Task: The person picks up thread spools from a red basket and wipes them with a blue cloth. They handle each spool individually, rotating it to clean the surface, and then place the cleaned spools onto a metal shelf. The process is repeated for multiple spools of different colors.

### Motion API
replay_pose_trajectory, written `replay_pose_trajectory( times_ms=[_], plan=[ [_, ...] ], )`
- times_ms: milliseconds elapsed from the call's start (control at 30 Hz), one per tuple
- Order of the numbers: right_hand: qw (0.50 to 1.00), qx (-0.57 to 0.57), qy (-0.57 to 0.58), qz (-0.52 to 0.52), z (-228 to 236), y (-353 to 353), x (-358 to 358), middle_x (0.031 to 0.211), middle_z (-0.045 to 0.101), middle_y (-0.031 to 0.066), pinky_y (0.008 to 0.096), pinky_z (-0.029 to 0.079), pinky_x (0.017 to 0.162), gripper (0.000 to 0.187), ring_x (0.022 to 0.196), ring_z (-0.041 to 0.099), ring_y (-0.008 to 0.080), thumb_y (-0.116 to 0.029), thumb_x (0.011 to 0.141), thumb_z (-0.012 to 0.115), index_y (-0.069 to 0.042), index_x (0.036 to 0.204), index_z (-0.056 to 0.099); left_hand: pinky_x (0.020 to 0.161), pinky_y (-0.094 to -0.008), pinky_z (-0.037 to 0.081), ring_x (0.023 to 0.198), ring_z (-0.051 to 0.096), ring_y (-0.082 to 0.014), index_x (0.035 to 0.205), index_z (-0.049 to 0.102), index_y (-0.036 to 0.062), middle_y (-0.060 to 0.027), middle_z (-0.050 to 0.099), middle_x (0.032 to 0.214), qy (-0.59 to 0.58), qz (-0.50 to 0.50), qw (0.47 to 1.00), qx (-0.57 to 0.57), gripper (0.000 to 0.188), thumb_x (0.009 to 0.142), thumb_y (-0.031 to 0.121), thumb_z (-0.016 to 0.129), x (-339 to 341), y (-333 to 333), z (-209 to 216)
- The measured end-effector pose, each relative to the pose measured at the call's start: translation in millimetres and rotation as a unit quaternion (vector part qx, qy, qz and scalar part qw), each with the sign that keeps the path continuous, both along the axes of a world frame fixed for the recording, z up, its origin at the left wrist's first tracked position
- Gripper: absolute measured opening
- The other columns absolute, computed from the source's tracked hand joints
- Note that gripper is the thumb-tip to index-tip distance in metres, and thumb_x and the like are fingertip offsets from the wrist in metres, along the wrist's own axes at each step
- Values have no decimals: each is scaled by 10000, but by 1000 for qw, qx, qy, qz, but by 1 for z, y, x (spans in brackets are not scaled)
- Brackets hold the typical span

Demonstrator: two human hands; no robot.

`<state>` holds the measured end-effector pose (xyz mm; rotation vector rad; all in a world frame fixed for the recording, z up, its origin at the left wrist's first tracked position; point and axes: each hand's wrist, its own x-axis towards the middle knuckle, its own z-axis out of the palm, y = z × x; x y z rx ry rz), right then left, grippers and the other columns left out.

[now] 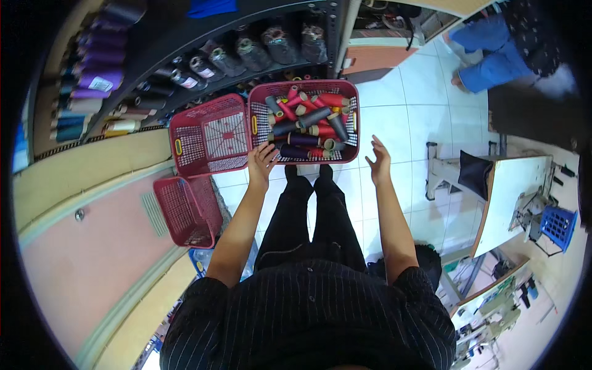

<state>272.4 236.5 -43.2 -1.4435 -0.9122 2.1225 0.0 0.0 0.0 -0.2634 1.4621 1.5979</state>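
A dark red plastic basket (356, 132) stands in front of my feet, filled with several thread cones and spools in red, dark grey, black and deep purple. My left hand (262, 163) is at its near left corner, fingers stretched out and holding nothing; whether they touch the rim I cannot tell. To the right of the basket, apart from it, my right hand (379, 161) hangs in the air with its fingers spread. Against the loaded basket's left side stands a second red basket (185, 132) with nothing visible inside.
Dark shelves hold wrapped thread cones (246, 52) and purple cones (102, 80). Another red basket (185, 213) is lower left, near a pink door (92, 246). At right are a sewing table (509, 191), a blue basket (559, 227) and a person in jeans (493, 55). White tiles (394, 123) cover the floor.
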Motion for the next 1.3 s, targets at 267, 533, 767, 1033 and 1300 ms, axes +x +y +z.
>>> replay_pose_trajectory(
  times_ms=[267, 533, 767, 1033, 1300],
  plan=[
    [998, -30, -58, -15, -67, -31, 4, 1440, 369, 126, 505, 199, 1078, 633, 1395, 205, 281, -375, 774, 524, -142, 1360, 475, 939, -357, 379, 1126, 518, -174, 1235, 526, 130, -50, 546, 1244, 104, -184, 975, -67, 485, 888, 463, 460, 0, 58, -113],
    [972, -82, -206, 82, -237, -79, 21, 1167, 573, 71, 451, 360, 957, 485, 1194, 427, 261, -337, 799, 525, -135, 1239, 567, 835, -399, 496, 972, 635, -300, 1074, 590, 56, -164, 659, 1010, 316, -569, 721, -236, 281, 870, 245, 559, -7, 28, -269],
    [978, 39, -190, 74, -333, -56, -43, 974, 645, 82, 279, 454, 813, 308, 895, 598, 196, -140, 824, 571, -13, 1100, 618, 825, -450, 502, 975, 640, -330, 1047, 594, 88, -157, 669, 1021, 298, -516, 621, -509, 307, 857, 326, 562, -22, 3, -319],
    [834, 401, -315, 208, -341, -5, -119, 1030, 613, 238, 406, 466, 896, 638, 923, 609, 373, -122, 740, 632, -44, 1338, 428, 694, -431, 540, 816, 669, -327, 1096, 576, 136, -151, 672, 880, 224, -293, 865, -341, 255, 879, 255, 520, -53, 11, -442],
    [935, 154, -218, 233, -457, 48, -158, 875, 621, 219, 423, 510, 707, 789, 752, 628, 302, -285, 878, 554, -118, 1502, 100, 761, -397, 536, 748, 626, -212, 1044, 492, 168, -5, 567, 828, -182, -105, 963, -171, 237, 859, 250, 616, -45, 152, -423]
  ],
)
